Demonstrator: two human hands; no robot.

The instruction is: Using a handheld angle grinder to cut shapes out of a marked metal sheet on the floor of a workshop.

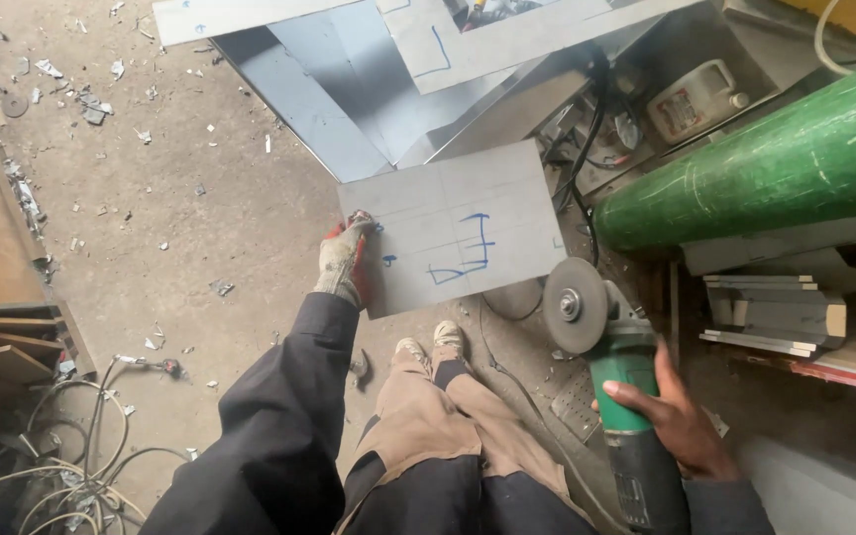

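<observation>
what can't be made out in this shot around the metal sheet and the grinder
Head view:
- Grinder: its rear end is cut off by the bottom edge.
- Left hand: its fingertips are hidden behind the metal sheet.
- Green cylinder: its far end is cut off by the right edge.
- Right hand: its palm is hidden against the grinder.

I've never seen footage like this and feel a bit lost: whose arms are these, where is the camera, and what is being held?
The camera sits on a person's head and looks down, so you see their own arms, legs and shoes. Their left hand, in a worn glove, grips the edge of a flat grey metal sheet marked with blue lines. Their bare right hand holds a green angle grinder, its round disc close to the sheet's corner. Around them: a dusty concrete floor strewn with metal scraps, more sheets stacked ahead, a green gas cylinder lying at right, and tangled wires at lower left.
</observation>
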